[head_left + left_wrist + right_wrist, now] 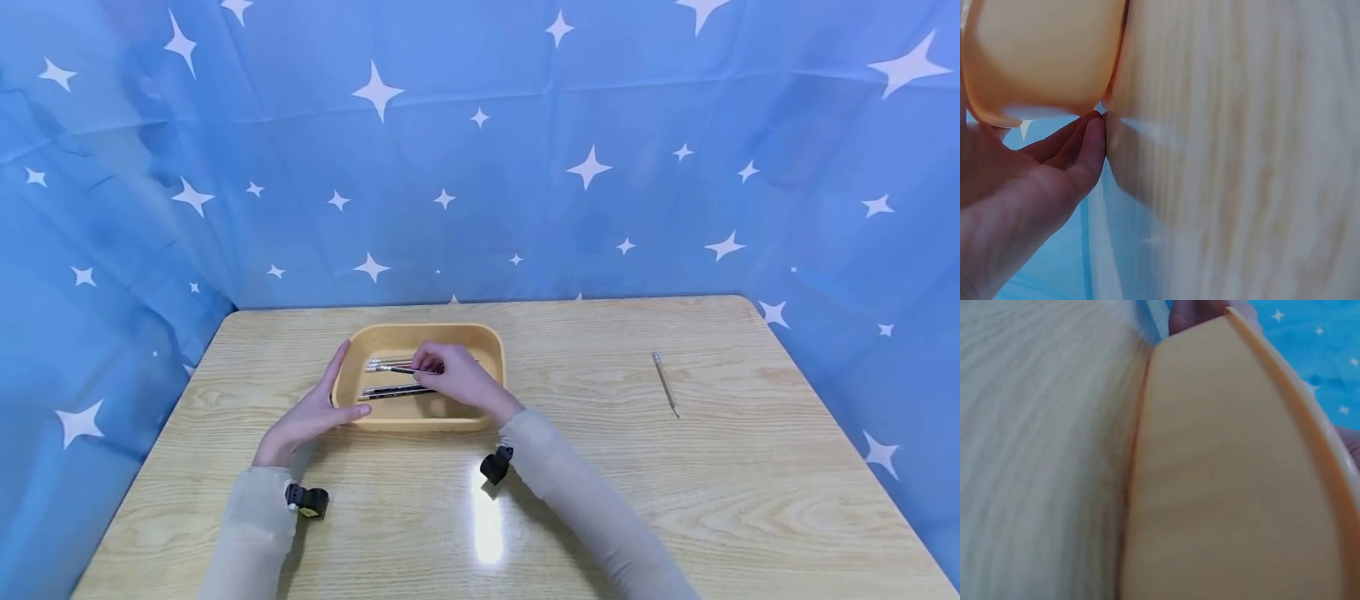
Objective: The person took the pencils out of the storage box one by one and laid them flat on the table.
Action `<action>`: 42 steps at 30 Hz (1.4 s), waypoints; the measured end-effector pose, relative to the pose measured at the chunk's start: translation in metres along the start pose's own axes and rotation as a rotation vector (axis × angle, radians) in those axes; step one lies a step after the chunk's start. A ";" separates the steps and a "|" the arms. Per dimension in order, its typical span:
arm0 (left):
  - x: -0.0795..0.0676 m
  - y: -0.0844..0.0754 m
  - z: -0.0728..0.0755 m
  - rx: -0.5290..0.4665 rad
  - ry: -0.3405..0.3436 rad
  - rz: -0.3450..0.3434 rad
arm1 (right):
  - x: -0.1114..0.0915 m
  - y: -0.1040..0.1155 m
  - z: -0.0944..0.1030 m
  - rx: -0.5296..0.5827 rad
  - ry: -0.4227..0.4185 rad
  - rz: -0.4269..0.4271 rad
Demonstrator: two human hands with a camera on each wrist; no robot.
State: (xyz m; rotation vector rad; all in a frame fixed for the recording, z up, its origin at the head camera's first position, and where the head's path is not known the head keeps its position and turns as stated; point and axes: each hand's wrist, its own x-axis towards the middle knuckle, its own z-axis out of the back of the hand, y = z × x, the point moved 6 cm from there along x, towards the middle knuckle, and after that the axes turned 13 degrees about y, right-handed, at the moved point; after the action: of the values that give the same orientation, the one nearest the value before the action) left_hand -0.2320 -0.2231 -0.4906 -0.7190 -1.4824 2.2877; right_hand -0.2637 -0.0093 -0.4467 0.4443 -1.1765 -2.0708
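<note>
A shallow yellow-orange plastic tray (416, 426) stands toward the back of the table, left of the middle. My left hand (309, 418) holds its left end, the thumb at the front rim and the fingers along the side. In the left wrist view, curled fingers (1088, 147) meet the tray's lower edge. Reaching in over the right side, my right hand (459, 377) pinches a dark pencil (401, 369) between thumb and fingers. Several other pencils (386, 392) lie lengthwise in the tray, partly hidden by that hand. The right wrist view shows mostly the tray's outer wall (1229, 469).
A single wood-coloured pencil (665, 383) lies on the right part of the wood-grain table (750, 500). Blue cloth (480, 150) with white stars hangs behind the table and along its sides.
</note>
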 end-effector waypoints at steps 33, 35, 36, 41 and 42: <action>-0.001 -0.002 0.000 -0.014 0.025 -0.021 | -0.057 -0.021 0.088 -0.084 -0.117 -0.125; 0.000 -0.002 -0.001 -0.019 0.026 -0.020 | -0.063 -0.026 0.092 -0.102 -0.132 -0.131; 0.000 -0.001 -0.001 -0.029 0.025 -0.015 | -0.067 -0.030 0.094 -0.107 -0.141 -0.140; 0.000 0.000 -0.001 -0.035 0.025 -0.010 | -0.081 -0.045 0.103 -0.123 -0.176 -0.165; 0.000 0.000 -0.001 -0.035 0.024 -0.010 | -0.084 -0.047 0.105 -0.122 -0.182 -0.168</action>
State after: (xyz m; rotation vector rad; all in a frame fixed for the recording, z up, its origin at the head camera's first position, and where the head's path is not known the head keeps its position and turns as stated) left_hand -0.2313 -0.2230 -0.4909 -0.7446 -1.5150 2.2434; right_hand -0.2871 0.1308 -0.4345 0.3107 -1.1403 -2.3546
